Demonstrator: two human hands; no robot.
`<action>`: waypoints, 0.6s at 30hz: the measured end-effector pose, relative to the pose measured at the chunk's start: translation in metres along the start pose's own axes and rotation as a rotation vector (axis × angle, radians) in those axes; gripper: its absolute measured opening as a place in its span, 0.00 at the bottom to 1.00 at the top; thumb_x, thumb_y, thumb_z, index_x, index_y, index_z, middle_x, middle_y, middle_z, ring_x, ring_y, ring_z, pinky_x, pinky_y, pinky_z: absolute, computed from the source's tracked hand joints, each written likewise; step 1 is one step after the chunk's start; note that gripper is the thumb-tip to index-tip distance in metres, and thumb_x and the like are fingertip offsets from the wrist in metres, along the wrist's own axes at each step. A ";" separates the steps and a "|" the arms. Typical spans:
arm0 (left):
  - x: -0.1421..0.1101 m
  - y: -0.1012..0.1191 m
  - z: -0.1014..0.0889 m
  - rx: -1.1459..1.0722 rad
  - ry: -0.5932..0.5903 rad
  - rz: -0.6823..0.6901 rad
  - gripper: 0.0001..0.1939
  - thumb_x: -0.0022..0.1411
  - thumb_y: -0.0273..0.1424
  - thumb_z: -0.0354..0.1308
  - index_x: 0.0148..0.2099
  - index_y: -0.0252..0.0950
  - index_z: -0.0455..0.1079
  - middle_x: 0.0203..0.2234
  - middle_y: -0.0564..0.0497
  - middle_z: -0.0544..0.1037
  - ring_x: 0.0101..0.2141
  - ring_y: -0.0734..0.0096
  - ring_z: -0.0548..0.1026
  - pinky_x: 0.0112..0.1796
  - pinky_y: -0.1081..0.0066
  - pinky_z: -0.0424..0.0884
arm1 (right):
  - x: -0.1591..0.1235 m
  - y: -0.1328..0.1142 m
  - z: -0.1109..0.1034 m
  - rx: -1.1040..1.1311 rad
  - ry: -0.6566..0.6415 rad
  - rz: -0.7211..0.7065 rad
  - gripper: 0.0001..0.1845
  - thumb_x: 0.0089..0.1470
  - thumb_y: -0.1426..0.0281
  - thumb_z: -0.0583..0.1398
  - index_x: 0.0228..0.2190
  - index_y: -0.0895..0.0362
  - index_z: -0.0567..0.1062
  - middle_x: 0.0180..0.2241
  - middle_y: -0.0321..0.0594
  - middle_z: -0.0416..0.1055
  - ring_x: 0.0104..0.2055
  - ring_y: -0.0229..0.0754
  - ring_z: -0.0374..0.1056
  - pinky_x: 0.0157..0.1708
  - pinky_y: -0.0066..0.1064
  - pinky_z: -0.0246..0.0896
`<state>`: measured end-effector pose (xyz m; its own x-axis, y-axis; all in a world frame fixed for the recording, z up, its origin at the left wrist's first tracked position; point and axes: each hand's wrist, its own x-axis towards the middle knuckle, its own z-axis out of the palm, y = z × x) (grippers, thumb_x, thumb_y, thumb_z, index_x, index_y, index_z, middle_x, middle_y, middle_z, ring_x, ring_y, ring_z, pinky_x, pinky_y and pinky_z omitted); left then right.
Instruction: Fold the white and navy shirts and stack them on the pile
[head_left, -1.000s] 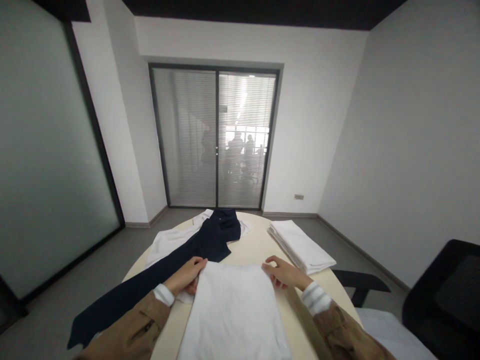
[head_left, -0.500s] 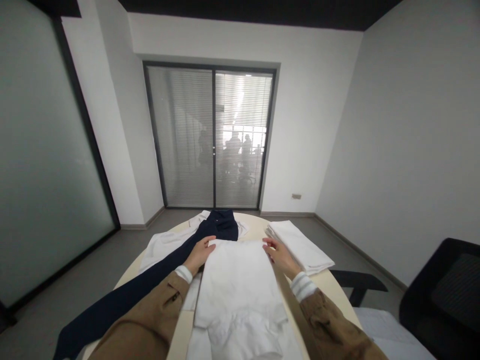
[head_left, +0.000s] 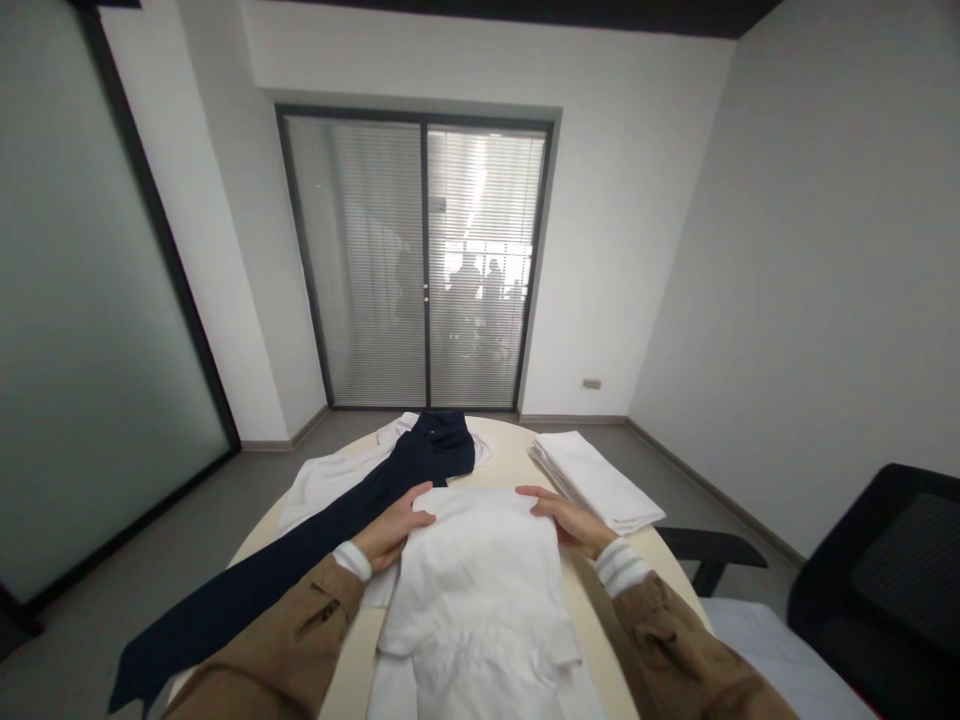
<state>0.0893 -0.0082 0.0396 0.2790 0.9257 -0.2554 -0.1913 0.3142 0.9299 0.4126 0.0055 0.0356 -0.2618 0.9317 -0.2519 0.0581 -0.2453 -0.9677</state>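
A white garment (head_left: 484,580), partly folded over itself, lies in front of me; its lower end runs out of the picture. My left hand (head_left: 397,525) grips its far left corner, thumb on top and fingers at the edge. At the far right corner, my right hand (head_left: 562,515) holds the cloth the same way. Dark navy trousers (head_left: 322,535) stretch diagonally just left of my left hand, partly over another white garment (head_left: 322,483). To the right of my right hand lies a folded white cloth stack (head_left: 596,482).
Everything lies on a round cream table (head_left: 506,445). A black office chair (head_left: 885,580) stands at the right, its armrest close to the table's edge, with pale cloth (head_left: 772,650) on its seat. Beyond the table is a glass door with blinds (head_left: 427,260).
Both hands have drawn the far edge of the white garment slightly nearer to me, with a fuller grip on its corners. The view has tilted slightly.
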 end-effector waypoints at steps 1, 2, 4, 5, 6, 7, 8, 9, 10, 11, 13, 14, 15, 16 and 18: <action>-0.002 -0.003 -0.002 0.013 -0.028 -0.017 0.48 0.48 0.22 0.68 0.69 0.35 0.51 0.47 0.41 0.77 0.39 0.61 0.79 0.38 0.68 0.75 | -0.003 0.001 0.001 0.049 -0.049 0.031 0.27 0.46 0.68 0.63 0.51 0.51 0.71 0.46 0.42 0.75 0.42 0.42 0.75 0.40 0.31 0.70; -0.004 -0.007 -0.005 0.029 -0.047 -0.021 0.50 0.47 0.22 0.69 0.69 0.35 0.51 0.50 0.40 0.76 0.42 0.60 0.79 0.40 0.68 0.75 | -0.005 0.002 0.002 0.083 -0.074 0.049 0.28 0.47 0.67 0.64 0.51 0.52 0.71 0.47 0.43 0.75 0.44 0.43 0.75 0.41 0.30 0.70; -0.004 -0.014 -0.010 0.055 -0.054 0.011 0.53 0.44 0.23 0.72 0.69 0.35 0.50 0.55 0.37 0.73 0.48 0.57 0.77 0.45 0.67 0.74 | -0.006 0.005 0.004 0.111 -0.056 0.050 0.30 0.48 0.64 0.65 0.53 0.52 0.69 0.49 0.44 0.74 0.46 0.44 0.74 0.45 0.32 0.70; -0.002 -0.018 -0.013 0.057 -0.041 0.034 0.56 0.43 0.24 0.74 0.70 0.35 0.48 0.57 0.36 0.71 0.49 0.55 0.76 0.46 0.67 0.74 | -0.005 0.007 0.005 0.116 -0.039 0.046 0.33 0.48 0.63 0.66 0.56 0.52 0.67 0.49 0.45 0.74 0.47 0.44 0.74 0.47 0.33 0.70; -0.001 -0.021 -0.014 0.051 -0.026 0.046 0.59 0.42 0.24 0.75 0.71 0.35 0.45 0.58 0.35 0.69 0.50 0.54 0.76 0.48 0.66 0.73 | -0.004 0.008 0.006 0.118 -0.023 0.042 0.37 0.48 0.63 0.67 0.59 0.52 0.63 0.50 0.45 0.74 0.47 0.45 0.74 0.48 0.35 0.70; 0.001 -0.023 -0.015 0.041 -0.002 0.047 0.62 0.42 0.25 0.75 0.72 0.35 0.41 0.59 0.34 0.68 0.51 0.54 0.75 0.48 0.64 0.73 | -0.003 0.009 0.007 0.117 -0.011 0.037 0.42 0.48 0.63 0.67 0.61 0.52 0.59 0.50 0.45 0.74 0.47 0.45 0.74 0.49 0.36 0.70; 0.004 -0.024 -0.015 0.025 0.029 0.039 0.64 0.43 0.26 0.75 0.73 0.36 0.39 0.60 0.33 0.67 0.50 0.53 0.76 0.48 0.64 0.74 | -0.002 0.010 0.007 0.115 -0.003 0.030 0.46 0.47 0.64 0.68 0.64 0.52 0.56 0.50 0.46 0.73 0.47 0.46 0.74 0.50 0.37 0.69; 0.007 -0.025 -0.015 0.003 0.065 0.027 0.63 0.45 0.27 0.75 0.73 0.36 0.37 0.60 0.33 0.67 0.50 0.53 0.76 0.47 0.63 0.74 | -0.001 0.011 0.007 0.111 0.001 0.023 0.49 0.46 0.65 0.68 0.65 0.53 0.53 0.50 0.46 0.73 0.47 0.46 0.74 0.50 0.37 0.69; 0.010 -0.026 -0.015 -0.023 0.097 0.017 0.61 0.48 0.29 0.74 0.73 0.37 0.37 0.60 0.34 0.68 0.49 0.54 0.77 0.47 0.63 0.75 | -0.001 0.011 0.007 0.103 0.001 0.019 0.51 0.45 0.66 0.68 0.65 0.54 0.52 0.50 0.46 0.73 0.47 0.46 0.75 0.50 0.37 0.69; 0.014 -0.026 -0.015 -0.051 0.124 0.013 0.58 0.51 0.31 0.72 0.73 0.37 0.38 0.59 0.34 0.69 0.48 0.55 0.77 0.46 0.64 0.75 | -0.001 0.011 0.006 0.091 -0.005 0.015 0.51 0.44 0.67 0.68 0.65 0.54 0.52 0.50 0.46 0.74 0.46 0.46 0.75 0.50 0.37 0.69; 0.023 -0.025 -0.014 -0.089 0.161 0.026 0.50 0.58 0.35 0.67 0.73 0.36 0.42 0.57 0.35 0.71 0.48 0.58 0.78 0.46 0.66 0.75 | -0.003 0.012 0.004 0.057 -0.048 0.003 0.49 0.43 0.68 0.67 0.64 0.55 0.56 0.49 0.46 0.75 0.47 0.47 0.74 0.49 0.37 0.69; 0.028 -0.025 -0.015 -0.084 0.174 0.037 0.46 0.61 0.36 0.65 0.72 0.34 0.43 0.56 0.34 0.72 0.48 0.60 0.78 0.47 0.68 0.74 | -0.003 0.012 0.003 0.036 -0.081 -0.006 0.47 0.42 0.68 0.67 0.63 0.55 0.59 0.48 0.45 0.75 0.48 0.47 0.74 0.50 0.37 0.68; 0.033 -0.025 -0.015 -0.063 0.189 0.047 0.44 0.63 0.37 0.62 0.72 0.32 0.44 0.55 0.34 0.72 0.48 0.61 0.78 0.47 0.69 0.74 | -0.004 0.013 0.002 0.017 -0.116 -0.017 0.45 0.41 0.69 0.67 0.61 0.55 0.62 0.49 0.45 0.75 0.49 0.47 0.73 0.51 0.37 0.67; 0.038 -0.026 -0.016 -0.031 0.207 0.058 0.42 0.64 0.37 0.61 0.71 0.30 0.45 0.56 0.33 0.72 0.49 0.61 0.78 0.48 0.70 0.74 | -0.004 0.014 0.001 0.002 -0.148 -0.029 0.45 0.39 0.69 0.67 0.60 0.55 0.64 0.50 0.44 0.74 0.51 0.47 0.72 0.53 0.37 0.66; 0.046 -0.028 -0.018 0.045 0.237 0.083 0.39 0.63 0.39 0.61 0.69 0.27 0.51 0.57 0.31 0.70 0.51 0.59 0.76 0.49 0.69 0.72 | -0.004 0.016 -0.001 -0.006 -0.190 -0.052 0.49 0.37 0.70 0.68 0.62 0.56 0.62 0.51 0.44 0.73 0.53 0.47 0.70 0.55 0.36 0.64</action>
<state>0.0903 0.0293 -0.0026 0.0348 0.9732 -0.2275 -0.1609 0.2301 0.9598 0.4151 -0.0016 0.0208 -0.4413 0.8757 -0.1960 0.0458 -0.1962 -0.9795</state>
